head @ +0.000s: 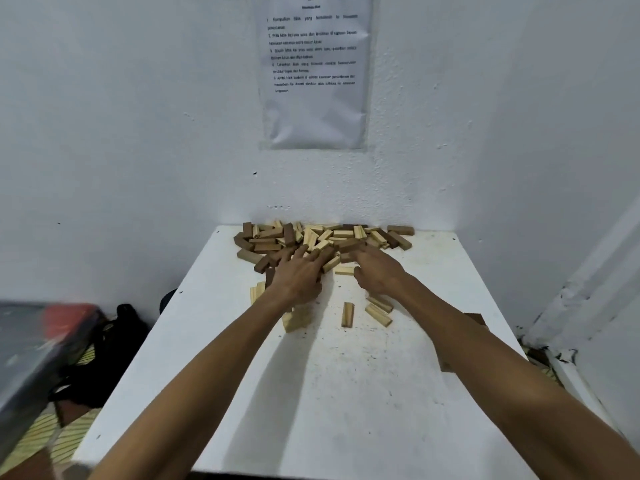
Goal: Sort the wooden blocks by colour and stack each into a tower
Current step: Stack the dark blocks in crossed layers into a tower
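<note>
Pile of light and dark wooden blocks (325, 237) on white desk (311, 393), left hand (298, 277) and right hand (379, 271) flat on it, fingers straight

White table (311, 410) stands against rough white walls (138, 98), a printed sheet (313, 74) taped above.

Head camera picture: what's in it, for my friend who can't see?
The left hand and right hand reach into a pile of light and dark blocks at the far edge of the white table. A few light blocks lie nearer. A printed sheet hangs on the wall.
</note>
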The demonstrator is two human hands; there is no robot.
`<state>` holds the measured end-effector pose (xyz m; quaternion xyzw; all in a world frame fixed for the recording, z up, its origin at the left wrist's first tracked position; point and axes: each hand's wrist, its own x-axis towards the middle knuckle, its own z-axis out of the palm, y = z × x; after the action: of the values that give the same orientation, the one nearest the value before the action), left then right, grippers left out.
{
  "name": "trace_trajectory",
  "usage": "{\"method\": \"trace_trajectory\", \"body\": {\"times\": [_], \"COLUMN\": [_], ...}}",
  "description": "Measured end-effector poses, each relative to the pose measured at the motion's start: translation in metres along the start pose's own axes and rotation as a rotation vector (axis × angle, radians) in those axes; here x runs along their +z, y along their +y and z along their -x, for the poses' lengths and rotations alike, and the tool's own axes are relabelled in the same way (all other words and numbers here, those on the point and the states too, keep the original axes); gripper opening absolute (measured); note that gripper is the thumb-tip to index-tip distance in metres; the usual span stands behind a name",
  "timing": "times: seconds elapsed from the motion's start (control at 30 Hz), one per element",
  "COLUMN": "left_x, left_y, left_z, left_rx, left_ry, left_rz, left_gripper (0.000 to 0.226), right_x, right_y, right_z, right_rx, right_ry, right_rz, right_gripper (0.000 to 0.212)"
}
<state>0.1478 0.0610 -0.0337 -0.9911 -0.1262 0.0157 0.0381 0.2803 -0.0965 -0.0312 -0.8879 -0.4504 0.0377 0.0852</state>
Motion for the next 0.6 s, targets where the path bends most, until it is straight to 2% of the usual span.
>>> {"method": "trace_trajectory", "body": {"times": [0.17, 0.27, 0.33, 0.4, 0.5, 0.6], "left_x": [0.027, 0.037, 0.035, 0.030, 0.019, 0.011], "left_y": [-0.001, 0.003, 0.006, 0.008, 0.011, 0.018], "left_z": [0.007, 0.019, 0.022, 0.016, 0.008, 0.003], "left_rx": [0.002, -0.087, -0.159, -0.217, -0.241, -0.292], "left_ry": [0.251, 0.410, 0.395, 0.356, 0.309, 0.260], "left_rz": [-0.051, 0.071, 0.077, 0.063, 0.054, 0.113], "left_gripper": [0.074, 0.066, 0.049, 0.036, 0.034, 0.034], "right_x": [0.018, 0.024, 0.023, 0.021, 0.020, 0.018], "right_y": [0.007, 0.004, 0.000, -0.001, -0.001, -0.003], "right_z": [-0.020, -0.021, -0.018, -0.014, -0.010, -0.006], "right_rx": [0.021, 0.066, 0.098, 0.115, 0.149, 0.183], "right_ry": [-0.044, 0.061, 0.105, 0.104, 0.112, 0.135], "right_rz": [0.066, 0.050, 0.044, 0.051, 0.023, -0.018], "right_gripper": [0.046, 0.033, 0.026, 0.028, 0.037, 0.033]}}
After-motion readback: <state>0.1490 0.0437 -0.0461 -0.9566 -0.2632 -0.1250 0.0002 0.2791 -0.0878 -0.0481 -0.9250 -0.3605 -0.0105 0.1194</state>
